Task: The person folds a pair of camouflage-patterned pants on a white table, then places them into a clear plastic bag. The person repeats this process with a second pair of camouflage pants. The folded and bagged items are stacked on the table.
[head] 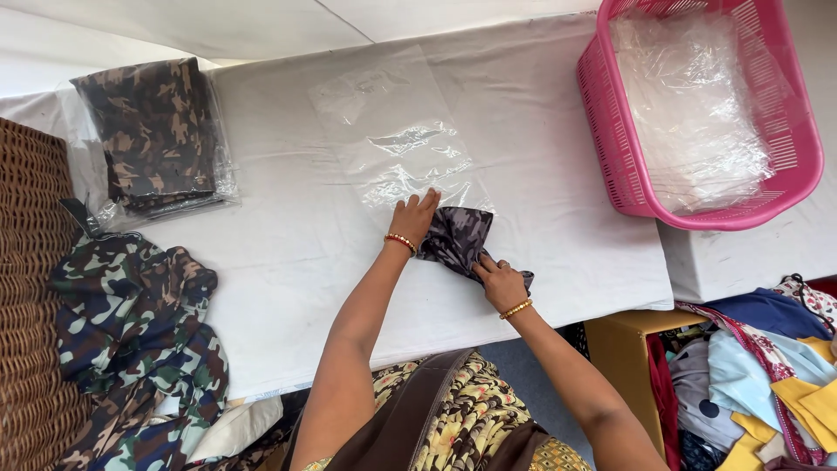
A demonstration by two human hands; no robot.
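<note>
- Head view: a small folded garment (459,238) of dark grey camouflage cloth lies near the front edge of the white-covered surface (288,253), just ahead of the person.
- The cloth shows a blotchy pattern in charcoal, mid grey and paler grey, and it is gathered into a compact, slightly rumpled bundle rather than a flat rectangle.
- Its long axis runs on a diagonal, from the upper left by the left hand (415,218) down to the lower right by the right hand (499,281); the upper end points toward the clear plastic bag (392,139).
- The upper end of the garment meets the mouth of that bag, which lies flat and runs away from the person toward the far side of the surface; whether the cloth has entered the bag I cannot tell.
- The left hand lies flat with fingers extended, pressing on the bag's near edge and the garment's upper corner, grasping nothing that I can make out.
- The right hand is curled over the lower right end of the garment, pinching the cloth.
- Both wrists wear beaded bangles.
- A bagged stack of brown camouflage cloth (155,135) sits at the far left of the surface, well apart from the hands.
- Loose green camouflage garments (131,331) lie in a heap beside a wicker basket (30,288) at left.
- A pink plastic basket (628,157) holding clear bags stands at the right.
</note>
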